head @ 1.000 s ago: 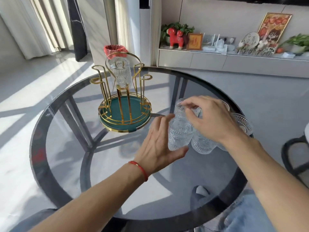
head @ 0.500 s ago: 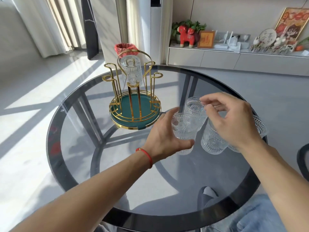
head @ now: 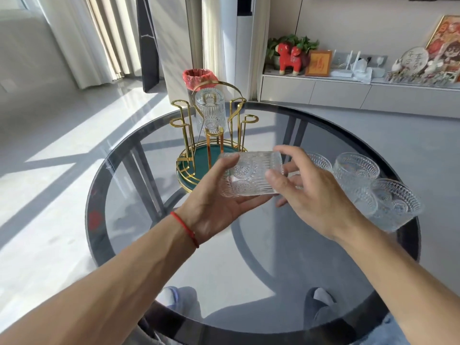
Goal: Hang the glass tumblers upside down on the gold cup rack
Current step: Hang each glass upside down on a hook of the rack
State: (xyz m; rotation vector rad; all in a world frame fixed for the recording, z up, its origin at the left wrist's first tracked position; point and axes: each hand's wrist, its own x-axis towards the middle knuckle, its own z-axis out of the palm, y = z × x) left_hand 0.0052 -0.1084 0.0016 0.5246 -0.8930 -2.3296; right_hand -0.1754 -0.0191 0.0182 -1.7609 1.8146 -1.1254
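The gold rack [head: 211,155] stands near the table's [head: 129,220] far left edge, one glass [head: 210,109] upside down on a peg. The left hand [head: 216,205] grips a tumbler [head: 251,174] lying sideways above the bare middle; the right hand [head: 311,192] pinches its other end. Three glasses [head: 356,170] crowd the right edge.

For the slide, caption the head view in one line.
Both hands, left and right, hold a tumbler sideways before the gold rack, where one glass hangs inverted.
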